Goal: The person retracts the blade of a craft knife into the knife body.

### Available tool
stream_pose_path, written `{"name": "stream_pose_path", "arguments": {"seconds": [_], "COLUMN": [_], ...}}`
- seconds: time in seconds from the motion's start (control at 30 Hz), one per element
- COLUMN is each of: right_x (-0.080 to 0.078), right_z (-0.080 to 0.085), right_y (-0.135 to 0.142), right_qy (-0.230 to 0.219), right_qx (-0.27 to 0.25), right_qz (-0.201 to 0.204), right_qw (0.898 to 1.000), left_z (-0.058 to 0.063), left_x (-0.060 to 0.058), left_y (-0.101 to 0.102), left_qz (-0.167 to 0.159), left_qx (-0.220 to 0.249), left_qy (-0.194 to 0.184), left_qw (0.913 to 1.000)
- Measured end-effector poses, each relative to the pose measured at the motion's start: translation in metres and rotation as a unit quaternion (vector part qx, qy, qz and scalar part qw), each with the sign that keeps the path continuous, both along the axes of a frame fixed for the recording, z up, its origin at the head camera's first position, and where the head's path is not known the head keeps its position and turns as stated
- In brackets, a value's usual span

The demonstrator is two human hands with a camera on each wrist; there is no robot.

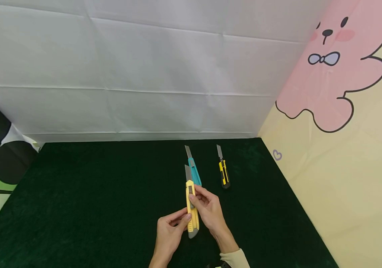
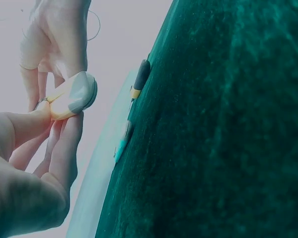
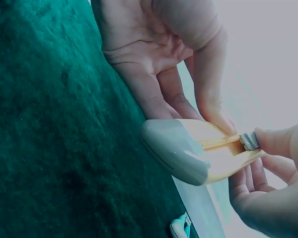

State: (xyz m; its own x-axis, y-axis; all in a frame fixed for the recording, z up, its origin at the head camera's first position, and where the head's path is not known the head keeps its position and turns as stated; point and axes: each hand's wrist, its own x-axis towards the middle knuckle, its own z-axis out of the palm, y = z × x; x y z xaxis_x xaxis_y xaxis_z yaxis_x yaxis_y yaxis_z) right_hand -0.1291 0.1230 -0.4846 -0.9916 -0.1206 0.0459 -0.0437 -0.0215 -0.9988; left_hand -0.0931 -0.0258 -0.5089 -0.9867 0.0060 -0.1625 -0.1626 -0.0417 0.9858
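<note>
Your left hand [image 1: 170, 230] pinches the yellow utility knife [image 1: 194, 220] near its grey end cap [image 1: 193, 233], likely steadying it while your right hand [image 1: 212, 213] grips it (thumb [image 3: 274, 142] at the slider [image 3: 249, 141]).

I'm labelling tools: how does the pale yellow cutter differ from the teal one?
Left hand and right hand hold the pale yellow cutter; the teal cutter lies on green surface. In the head view, the pale yellow cutter looks larger than the teal cutter. Both have exposed blades.
</note>
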Motion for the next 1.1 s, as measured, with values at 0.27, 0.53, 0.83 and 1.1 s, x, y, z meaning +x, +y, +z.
{"name": "stream_pose_path", "arguments": {"seconds": [0.27,0.53,0.83,1.1], "right_x": [0.0005,0.0005,0.0015,0.002], "right_z": [0.0001,-0.0021,-0.0041,-0.0061], "right_y": [0.0027,0.004,0.0059,0.0077], "right_qy": [0.006,0.013,0.025,0.015], "right_qx": [-0.001,-0.004,-0.006,-0.015], "right_qz": [0.013,0.037,0.055,0.066], "right_qw": [1.0,0.999,0.998,0.998], "left_z": [0.0017,0.0008,0.0008,0.0007], "left_x": [-0.0009,-0.001,-0.0012,-0.0019], "left_y": [-0.0009,-0.0029,-0.004,-0.0041], "left_qz": [-0.002,-0.007,-0.015,-0.014], "left_qx": [0.006,0.018,0.033,0.031], "left_qy": [0.001,0.0,0.003,0.001], "left_qw": [1.0,0.9998,0.9994,0.9994]}}
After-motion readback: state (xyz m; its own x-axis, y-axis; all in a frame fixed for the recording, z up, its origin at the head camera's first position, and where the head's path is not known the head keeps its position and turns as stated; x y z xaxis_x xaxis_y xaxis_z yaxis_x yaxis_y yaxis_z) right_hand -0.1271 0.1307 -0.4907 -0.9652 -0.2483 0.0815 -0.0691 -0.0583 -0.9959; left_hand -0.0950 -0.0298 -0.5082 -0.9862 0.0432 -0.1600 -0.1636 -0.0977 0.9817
